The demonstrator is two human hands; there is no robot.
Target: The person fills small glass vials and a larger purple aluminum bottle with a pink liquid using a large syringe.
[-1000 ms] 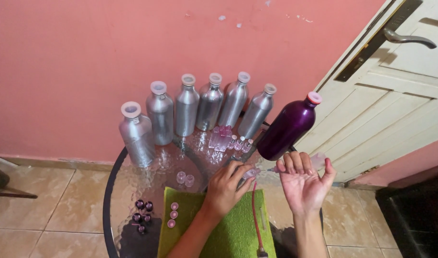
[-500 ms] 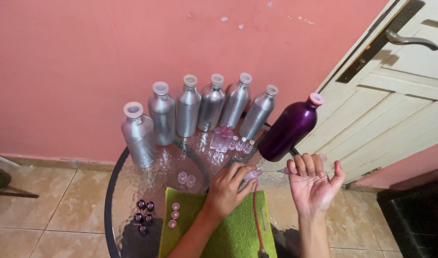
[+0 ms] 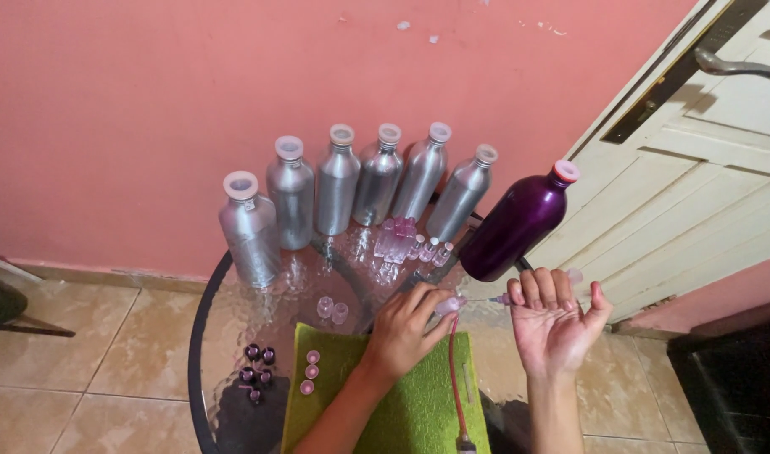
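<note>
My left hand [image 3: 404, 329] grips a small clear vial [image 3: 449, 304] with a thin needle tip pointing right; a red tube [image 3: 455, 378] runs down from it over the green cloth [image 3: 410, 412]. My right hand [image 3: 556, 319] is held palm up, fingers together, and pinches a small pink piece [image 3: 504, 298] at the needle's end. A purple metal bottle [image 3: 518, 224] stands just behind both hands.
Several silver metal bottles [image 3: 336, 192] line the back of the round glass table [image 3: 202, 336]. Small clear vials [image 3: 402, 240], two clear caps [image 3: 332, 308], pink caps [image 3: 309, 370] and dark purple caps [image 3: 257, 363] lie on it. A cream door [image 3: 704, 185] is at the right.
My right hand has shifted slightly and closed its fingers nearer the needle tip. My left hand stays on the vial.
</note>
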